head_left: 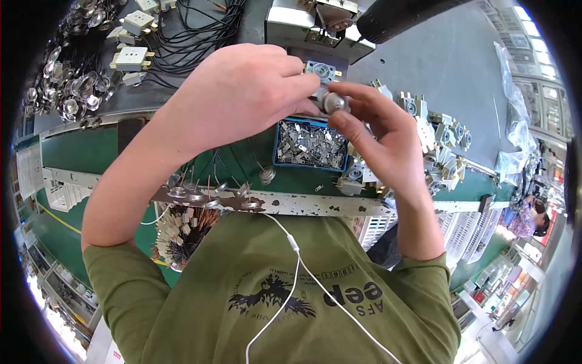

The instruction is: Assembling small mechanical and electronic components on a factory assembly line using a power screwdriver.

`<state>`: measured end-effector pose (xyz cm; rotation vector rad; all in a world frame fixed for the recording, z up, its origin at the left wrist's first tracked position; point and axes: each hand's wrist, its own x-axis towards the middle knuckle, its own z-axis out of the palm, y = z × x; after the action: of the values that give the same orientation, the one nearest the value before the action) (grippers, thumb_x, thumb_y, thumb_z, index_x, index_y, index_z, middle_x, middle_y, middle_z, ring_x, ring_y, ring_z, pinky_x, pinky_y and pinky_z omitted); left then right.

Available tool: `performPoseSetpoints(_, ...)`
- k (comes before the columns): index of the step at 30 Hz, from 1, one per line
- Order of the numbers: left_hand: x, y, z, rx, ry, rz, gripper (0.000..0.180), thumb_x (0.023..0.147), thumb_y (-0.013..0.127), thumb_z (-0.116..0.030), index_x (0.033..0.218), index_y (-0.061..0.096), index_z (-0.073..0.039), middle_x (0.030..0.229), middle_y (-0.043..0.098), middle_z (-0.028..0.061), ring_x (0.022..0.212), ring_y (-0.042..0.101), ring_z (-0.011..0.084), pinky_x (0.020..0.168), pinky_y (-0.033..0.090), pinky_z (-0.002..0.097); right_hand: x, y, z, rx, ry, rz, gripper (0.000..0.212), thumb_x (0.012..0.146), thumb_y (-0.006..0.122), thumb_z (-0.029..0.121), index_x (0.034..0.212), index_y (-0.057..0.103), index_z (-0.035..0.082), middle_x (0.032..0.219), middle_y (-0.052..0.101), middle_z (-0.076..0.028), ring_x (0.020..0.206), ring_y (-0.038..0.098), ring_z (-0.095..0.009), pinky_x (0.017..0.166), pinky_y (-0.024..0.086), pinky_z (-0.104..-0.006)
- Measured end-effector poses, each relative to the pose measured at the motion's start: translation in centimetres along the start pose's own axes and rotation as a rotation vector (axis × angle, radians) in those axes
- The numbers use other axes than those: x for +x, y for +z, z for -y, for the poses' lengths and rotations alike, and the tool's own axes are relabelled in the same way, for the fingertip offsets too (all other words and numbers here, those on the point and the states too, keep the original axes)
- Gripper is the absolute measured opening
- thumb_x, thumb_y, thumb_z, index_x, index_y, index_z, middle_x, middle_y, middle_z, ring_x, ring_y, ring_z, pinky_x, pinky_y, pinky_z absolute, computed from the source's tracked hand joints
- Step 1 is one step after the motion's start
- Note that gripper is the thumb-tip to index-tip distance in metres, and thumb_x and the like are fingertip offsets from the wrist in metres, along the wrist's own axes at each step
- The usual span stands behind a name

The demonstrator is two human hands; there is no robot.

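Note:
A small round metal part (335, 104) with a domed face is between my two hands, above the front of the bench. My left hand (257, 88) reaches across from the left, its fingers closed at the part's left side; the fingertips partly hide what they pinch. From the right, my right hand (388, 133) grips the same part's edge with thumb and fingers. Just behind the fingers lies a pale connector block (321, 71) with a round recess and brass tabs. Below the hands stands a blue tray (276, 145) filled with small metal clips.
Metal discs with leads (73, 91) are heaped at the far left, beside white blocks (133, 59) on black cables (194, 36). More connector blocks (445, 136) lie at right. A metal fixture (291, 24) and a dark tube (400, 18) stand behind. Several discs (194, 195) line the bench's front edge.

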<state>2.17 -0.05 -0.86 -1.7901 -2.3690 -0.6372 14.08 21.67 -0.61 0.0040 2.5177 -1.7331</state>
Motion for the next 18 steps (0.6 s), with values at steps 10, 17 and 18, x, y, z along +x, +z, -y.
performPoseSetpoints(10,-0.5,-0.4,-0.5,0.000,0.069,0.131,0.028,0.094,0.070,-0.032,0.119,0.070,-0.018,0.083,0.066,0.0047,0.086,0.069,0.0246,0.073,0.054,0.0392,-0.5,-2.6,-0.4,-0.199,-0.031,-0.099,0.039,0.101,0.066,0.009,0.139,0.061,0.006,0.118,0.075,-0.009,0.102,0.068,-0.013,0.090,0.054,-0.0299)
performPoseSetpoints(17,2.2,-1.5,0.9,-0.225,-0.313,0.198,0.033,0.097,0.066,-0.027,0.129,0.062,-0.018,0.097,0.075,0.0110,0.091,0.070,0.0336,0.078,0.055,0.0450,0.9,-3.7,-0.3,-0.114,-0.388,-0.445,0.040,0.104,0.061,0.005,0.143,0.055,0.000,0.131,0.068,-0.016,0.106,0.069,-0.017,0.091,0.056,-0.0295)
performPoseSetpoints(18,2.9,-1.3,0.8,-0.228,-0.353,0.213,0.029,0.098,0.064,-0.025,0.126,0.062,-0.017,0.094,0.075,0.0117,0.089,0.071,0.0350,0.076,0.056,0.0461,1.3,-4.1,0.5,-0.124,-0.469,-0.483,0.042,0.104,0.060,0.005,0.145,0.051,-0.003,0.131,0.068,-0.019,0.106,0.070,-0.020,0.089,0.057,-0.0300)
